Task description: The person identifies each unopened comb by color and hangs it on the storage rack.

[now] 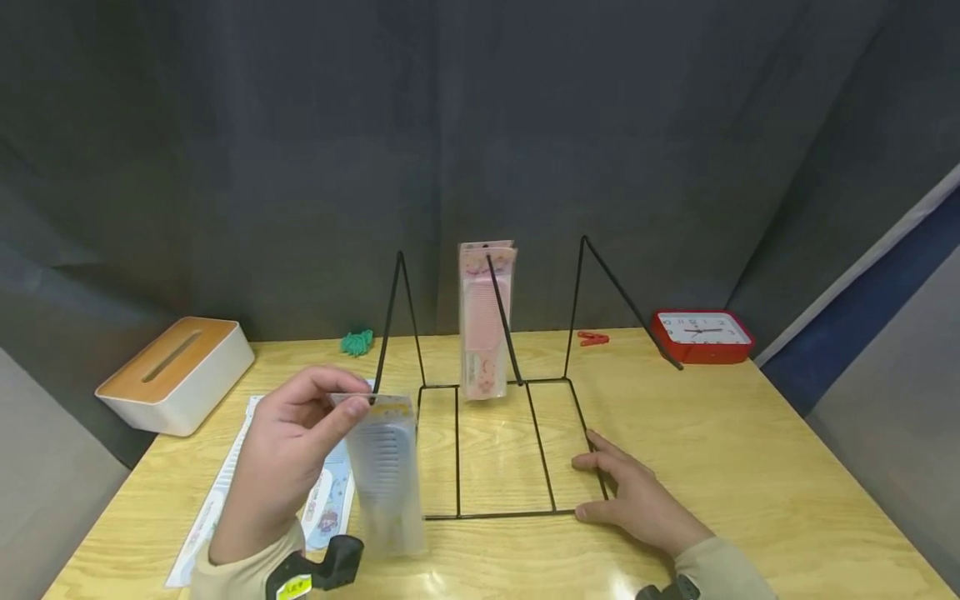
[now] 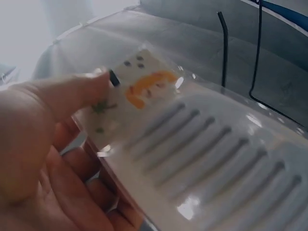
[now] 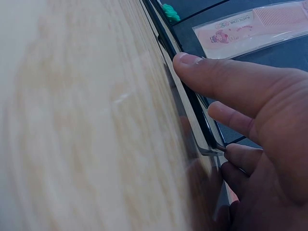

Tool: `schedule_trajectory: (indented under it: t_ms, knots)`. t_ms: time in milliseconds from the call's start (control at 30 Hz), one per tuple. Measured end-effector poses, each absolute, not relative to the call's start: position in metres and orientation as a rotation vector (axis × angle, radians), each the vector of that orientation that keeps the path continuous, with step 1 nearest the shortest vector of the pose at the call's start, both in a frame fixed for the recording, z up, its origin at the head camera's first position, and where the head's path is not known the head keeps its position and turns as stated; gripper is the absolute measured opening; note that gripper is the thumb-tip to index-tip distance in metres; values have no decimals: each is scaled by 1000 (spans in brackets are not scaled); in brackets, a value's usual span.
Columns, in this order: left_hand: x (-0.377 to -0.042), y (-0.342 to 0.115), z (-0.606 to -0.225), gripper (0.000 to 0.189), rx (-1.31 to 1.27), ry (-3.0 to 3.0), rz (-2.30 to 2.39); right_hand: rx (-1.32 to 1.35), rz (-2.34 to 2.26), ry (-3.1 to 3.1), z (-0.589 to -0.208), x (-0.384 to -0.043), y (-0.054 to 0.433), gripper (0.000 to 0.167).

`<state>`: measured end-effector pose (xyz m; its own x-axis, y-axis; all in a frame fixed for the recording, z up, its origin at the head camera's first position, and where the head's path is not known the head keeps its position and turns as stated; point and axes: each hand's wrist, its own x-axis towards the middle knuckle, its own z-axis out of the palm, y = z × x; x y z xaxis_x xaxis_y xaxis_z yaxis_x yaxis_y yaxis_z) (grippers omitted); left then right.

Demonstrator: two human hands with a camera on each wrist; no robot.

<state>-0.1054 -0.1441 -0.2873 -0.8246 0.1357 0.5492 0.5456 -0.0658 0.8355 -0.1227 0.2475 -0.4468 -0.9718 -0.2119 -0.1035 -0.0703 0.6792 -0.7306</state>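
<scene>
Left hand [image 1: 281, 450], pinching comb packet [image 1: 386, 483], partly hides blue packets [image 1: 335, 498].

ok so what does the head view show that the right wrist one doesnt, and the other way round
Only the head view shows the tissue box and the left hand, which pinches a pale comb packet by its top.

Only the right wrist view shows the words "plastic comb" on the pink packet clearly enough to read.

Both show that packet, the green string, the wooden table, and the right hand touching the black wire rack.
</scene>
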Motion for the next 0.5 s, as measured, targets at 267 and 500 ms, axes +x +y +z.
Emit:
schedule_trajectory:
  t_ms: [267, 500]
  knots:
    - [-128, -144, -299, 7, -647, -2001, -2017, -214, -1188, 2715, -447, -121, 246, 59]
    - [-163, -140, -298, 9, -493, -2145, -1918, -224, -1211, 2723, -449, -121, 248, 58]
